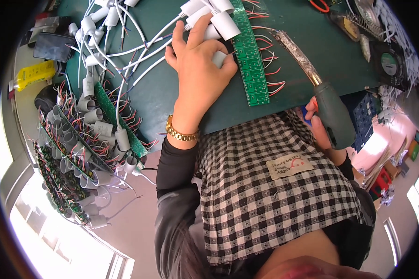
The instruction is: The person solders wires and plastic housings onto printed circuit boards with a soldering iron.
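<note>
My left hand [198, 69] reaches over the bench, its thumb and forefinger curled around a white cylindrical plastic housing [219, 58]. Its other fingers stretch toward more white cabled housings [226, 24] at the far end. Just right of these fingers lies a long strip of green circuit boards [251, 65], with red and white wires sticking out along its right side. My right hand [317, 125] grips the dark handle of a soldering iron [334, 114], partly hidden behind it. The iron's tip points up and left, close to the wires at the strip's upper right side.
White cables with housings [95, 35] spread over the left of the green bench [158, 104]. Wired boards with grey housings [74, 153] crowd the left edge. Beside them are a phone [53, 47] and a yellow packet [35, 75]. A black round-windowed object [390, 65] stands right.
</note>
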A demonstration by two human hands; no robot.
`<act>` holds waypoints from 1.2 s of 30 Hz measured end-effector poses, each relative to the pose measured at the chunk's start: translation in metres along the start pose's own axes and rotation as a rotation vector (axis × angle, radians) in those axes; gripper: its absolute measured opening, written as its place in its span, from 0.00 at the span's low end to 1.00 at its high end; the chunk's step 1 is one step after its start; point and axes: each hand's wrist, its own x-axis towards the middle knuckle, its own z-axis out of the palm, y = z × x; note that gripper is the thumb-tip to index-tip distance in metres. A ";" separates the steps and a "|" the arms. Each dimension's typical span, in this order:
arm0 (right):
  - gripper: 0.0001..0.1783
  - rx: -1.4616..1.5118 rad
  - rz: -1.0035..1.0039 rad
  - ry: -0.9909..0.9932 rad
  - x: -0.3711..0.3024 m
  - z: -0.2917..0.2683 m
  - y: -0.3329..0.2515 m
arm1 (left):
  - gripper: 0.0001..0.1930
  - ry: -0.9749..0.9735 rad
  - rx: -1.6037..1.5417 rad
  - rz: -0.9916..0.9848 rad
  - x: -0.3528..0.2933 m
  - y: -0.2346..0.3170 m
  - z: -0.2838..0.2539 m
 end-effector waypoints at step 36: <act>0.20 1.246 0.028 0.268 0.037 0.019 0.012 | 0.14 -0.201 0.229 -0.299 -0.033 0.025 -0.039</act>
